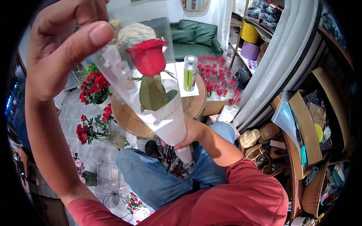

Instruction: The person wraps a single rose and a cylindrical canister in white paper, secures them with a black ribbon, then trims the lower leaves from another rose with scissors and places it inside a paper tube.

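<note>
A single red rose (148, 56) with green leaves stands inside a cone-shaped flower sleeve (166, 126), clear at the top and white lower down. My left hand (56, 49) is raised at the upper left, closed with thumb and fingers on the sleeve's clear upper edge. Lower down, my right hand (192, 132) wraps round the sleeve's narrow white end, and its fingers are partly hidden behind it. The sleeve tilts, its wide mouth leaning up and left. Behind it, a green and white spray can (190, 73) stands on white paper on a round wooden table (196, 107).
Many sleeved red roses (218, 75) stand beyond the table at right. Loose red roses (94, 86) are at left. A green sofa (196, 43) lies behind. Baskets (249, 138) and a cluttered shelf (296, 158) line my right side. A clear box (108, 176) sits by my left knee.
</note>
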Action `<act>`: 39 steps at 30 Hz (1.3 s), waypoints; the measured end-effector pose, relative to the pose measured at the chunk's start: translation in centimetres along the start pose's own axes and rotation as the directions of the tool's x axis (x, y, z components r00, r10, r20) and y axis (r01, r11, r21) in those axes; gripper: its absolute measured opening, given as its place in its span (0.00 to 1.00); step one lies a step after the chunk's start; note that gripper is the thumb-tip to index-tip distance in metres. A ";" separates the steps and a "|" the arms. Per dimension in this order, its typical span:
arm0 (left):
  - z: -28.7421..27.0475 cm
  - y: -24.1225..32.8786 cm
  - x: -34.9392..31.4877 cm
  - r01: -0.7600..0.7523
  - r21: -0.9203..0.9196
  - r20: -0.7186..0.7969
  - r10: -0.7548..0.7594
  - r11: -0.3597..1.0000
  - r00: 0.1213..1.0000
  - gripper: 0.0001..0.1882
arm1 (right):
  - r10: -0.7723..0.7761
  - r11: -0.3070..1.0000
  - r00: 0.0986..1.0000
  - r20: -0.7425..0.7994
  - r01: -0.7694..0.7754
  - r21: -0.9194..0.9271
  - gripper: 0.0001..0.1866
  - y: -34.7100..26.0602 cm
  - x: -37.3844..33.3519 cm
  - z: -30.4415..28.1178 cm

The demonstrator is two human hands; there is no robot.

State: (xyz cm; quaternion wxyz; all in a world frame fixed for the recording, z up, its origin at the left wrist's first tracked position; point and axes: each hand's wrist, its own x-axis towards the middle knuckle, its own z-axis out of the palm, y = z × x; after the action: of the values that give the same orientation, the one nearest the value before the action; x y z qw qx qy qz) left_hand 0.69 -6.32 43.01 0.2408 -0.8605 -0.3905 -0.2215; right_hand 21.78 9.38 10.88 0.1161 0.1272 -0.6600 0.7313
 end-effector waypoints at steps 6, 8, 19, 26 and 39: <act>-0.5 0.2 -0.6 0.036 -0.034 0.015 -0.035 0.999 0.999 0.20 | -0.103 0.990 0.995 0.018 0.101 0.095 0.37 0.0 0.0 -0.2; 0.1 0.2 -0.1 0.015 -0.039 0.027 -0.014 0.999 1.000 0.19 | -0.101 0.982 0.994 0.042 0.093 0.162 0.37 0.1 0.1 -0.6; 4.9 0.0 6.8 -0.032 -0.139 -0.367 -0.021 0.990 0.930 0.15 | -0.151 0.940 0.989 0.004 0.142 0.309 0.56 0.6 1.8 -1.2; 2.8 2.1 9.2 0.442 0.060 -0.047 -0.440 0.895 0.897 0.15 | -0.063 0.996 0.975 -0.212 0.075 0.049 0.62 1.6 1.1 -4.1; 7.4 -0.3 10.5 0.400 0.131 0.210 -0.420 0.907 0.883 0.14 | -0.201 0.936 0.855 -0.477 0.024 -0.352 0.36 2.3 6.4 -5.5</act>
State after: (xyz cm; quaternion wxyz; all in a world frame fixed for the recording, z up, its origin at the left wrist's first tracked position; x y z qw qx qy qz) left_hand 8.18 4.10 43.28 0.1769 -0.7676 -0.5980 -0.1484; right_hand 14.78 14.65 10.33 0.3480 -0.0516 -0.7115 0.6083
